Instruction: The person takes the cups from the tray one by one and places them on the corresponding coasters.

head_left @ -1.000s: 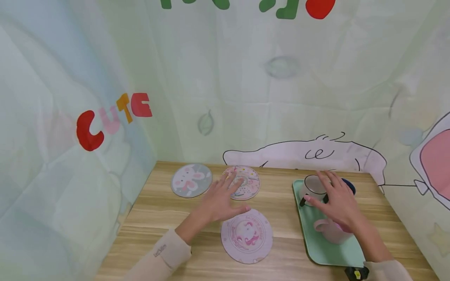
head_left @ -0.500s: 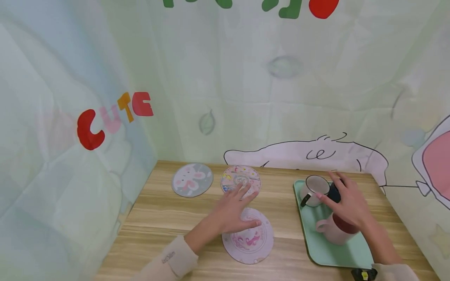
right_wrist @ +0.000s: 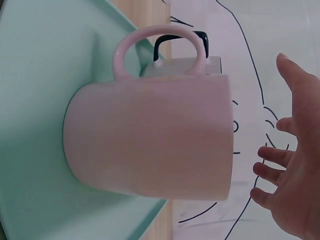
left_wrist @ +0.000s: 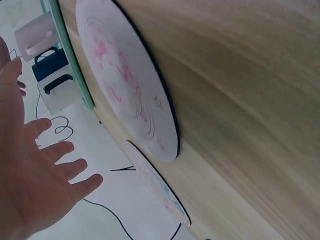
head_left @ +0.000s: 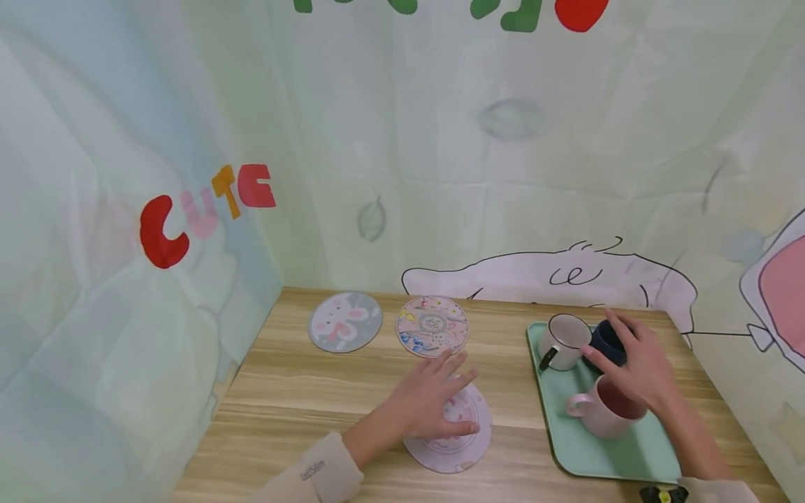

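Note:
My left hand (head_left: 434, 402) hovers over the round pink unicorn coaster (head_left: 462, 454), its fingers spread and holding nothing. In the left wrist view a gap separates that hand (left_wrist: 40, 170) from the coaster. Above the green tray (head_left: 591, 457) is my right hand (head_left: 644, 367), fingers extended, near the pink mug (head_left: 604, 419) and the dark blue mug (head_left: 605, 349), which it partly hides. The right wrist view has the hand (right_wrist: 295, 165) apart from the pink mug (right_wrist: 155, 135). A white mug (head_left: 562, 342) with a black handle stands at the tray's far left.
Two more round coasters lie at the back of the wooden table (head_left: 283, 419): a grey rabbit coaster (head_left: 344, 321) and a colourful patterned coaster (head_left: 434, 325). A printed cloth (head_left: 440, 175) hangs behind the table and along its sides.
My left hand has moved right and nearer, from beside the patterned coaster to over the unicorn coaster. The right hand has shifted right, uncovering more of the mugs. The mugs and coasters stay put.

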A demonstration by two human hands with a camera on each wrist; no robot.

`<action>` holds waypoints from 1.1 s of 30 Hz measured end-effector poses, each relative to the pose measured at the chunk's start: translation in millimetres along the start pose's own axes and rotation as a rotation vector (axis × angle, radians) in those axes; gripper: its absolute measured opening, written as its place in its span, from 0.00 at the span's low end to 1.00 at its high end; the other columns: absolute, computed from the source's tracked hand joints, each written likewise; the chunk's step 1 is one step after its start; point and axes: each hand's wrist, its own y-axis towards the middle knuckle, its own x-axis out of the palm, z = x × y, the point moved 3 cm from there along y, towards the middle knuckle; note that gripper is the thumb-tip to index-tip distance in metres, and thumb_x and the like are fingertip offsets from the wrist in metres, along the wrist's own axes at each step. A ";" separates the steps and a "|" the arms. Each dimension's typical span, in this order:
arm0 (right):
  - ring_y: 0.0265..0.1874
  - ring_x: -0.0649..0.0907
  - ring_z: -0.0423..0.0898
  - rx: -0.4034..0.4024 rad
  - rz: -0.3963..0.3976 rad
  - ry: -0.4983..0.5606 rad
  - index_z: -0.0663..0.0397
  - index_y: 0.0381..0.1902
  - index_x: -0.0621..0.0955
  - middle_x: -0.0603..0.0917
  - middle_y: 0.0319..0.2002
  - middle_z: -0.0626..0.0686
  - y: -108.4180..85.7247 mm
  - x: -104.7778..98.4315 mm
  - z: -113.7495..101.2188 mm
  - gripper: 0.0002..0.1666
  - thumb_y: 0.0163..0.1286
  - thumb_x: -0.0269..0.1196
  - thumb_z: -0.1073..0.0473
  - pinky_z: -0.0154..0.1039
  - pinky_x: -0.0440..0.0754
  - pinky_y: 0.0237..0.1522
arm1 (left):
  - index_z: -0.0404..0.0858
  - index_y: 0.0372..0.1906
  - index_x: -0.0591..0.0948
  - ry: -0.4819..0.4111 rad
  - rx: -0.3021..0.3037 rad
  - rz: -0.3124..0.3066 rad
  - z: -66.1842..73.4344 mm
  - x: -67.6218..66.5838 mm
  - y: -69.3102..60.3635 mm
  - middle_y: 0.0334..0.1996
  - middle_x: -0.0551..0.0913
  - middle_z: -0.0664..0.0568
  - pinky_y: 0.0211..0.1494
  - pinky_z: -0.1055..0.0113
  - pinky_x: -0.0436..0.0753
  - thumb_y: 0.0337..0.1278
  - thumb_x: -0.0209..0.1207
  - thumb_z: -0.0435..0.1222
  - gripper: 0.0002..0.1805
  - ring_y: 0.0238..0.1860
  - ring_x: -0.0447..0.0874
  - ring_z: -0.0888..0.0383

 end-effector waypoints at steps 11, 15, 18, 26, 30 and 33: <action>0.64 0.67 0.79 0.065 0.017 0.018 0.57 0.84 0.59 0.65 0.68 0.80 -7.8 -4.1 19.6 0.53 0.73 0.67 0.38 0.80 0.67 0.55 | 0.60 0.83 0.63 0.035 0.071 -0.070 16.2 18.9 -1.6 0.84 0.56 0.49 0.78 0.42 0.66 0.64 0.46 0.78 0.48 0.83 0.53 0.43; 0.63 0.66 0.80 0.089 0.024 0.009 0.60 0.83 0.59 0.66 0.66 0.82 -11.8 -4.7 25.2 0.53 0.74 0.66 0.38 0.81 0.66 0.55 | 0.60 0.83 0.63 0.047 0.082 -0.081 19.2 26.1 -2.4 0.84 0.57 0.51 0.79 0.44 0.65 0.64 0.45 0.78 0.48 0.83 0.53 0.45; 0.62 0.66 0.81 0.092 0.039 0.011 0.62 0.82 0.60 0.67 0.66 0.82 -14.4 -4.8 31.0 0.50 0.76 0.63 0.39 0.82 0.66 0.55 | 0.61 0.83 0.64 0.058 0.081 -0.086 20.3 31.3 -1.4 0.84 0.57 0.53 0.79 0.46 0.64 0.64 0.46 0.78 0.48 0.84 0.53 0.46; 0.59 0.70 0.78 0.138 0.076 0.107 0.69 0.79 0.61 0.68 0.64 0.80 -22.9 -2.0 50.3 0.38 0.85 0.52 0.48 0.79 0.69 0.50 | 0.61 0.82 0.66 0.078 0.070 -0.096 22.6 34.6 2.6 0.84 0.58 0.54 0.79 0.46 0.64 0.64 0.47 0.77 0.47 0.84 0.53 0.46; 0.55 0.74 0.76 0.153 0.072 0.143 0.74 0.76 0.63 0.71 0.60 0.80 -27.6 2.0 61.4 0.34 0.86 0.48 0.52 0.73 0.71 0.49 | 0.61 0.82 0.66 0.070 0.059 -0.100 23.5 36.5 1.8 0.84 0.58 0.53 0.79 0.46 0.64 0.64 0.49 0.77 0.46 0.84 0.53 0.46; 0.53 0.76 0.76 0.167 0.046 0.154 0.77 0.74 0.65 0.73 0.57 0.82 -32.4 7.9 70.8 0.33 0.87 0.46 0.53 0.71 0.71 0.49 | 0.61 0.82 0.66 0.053 0.062 -0.101 24.9 41.4 -0.4 0.84 0.58 0.52 0.79 0.46 0.65 0.64 0.49 0.77 0.46 0.84 0.52 0.45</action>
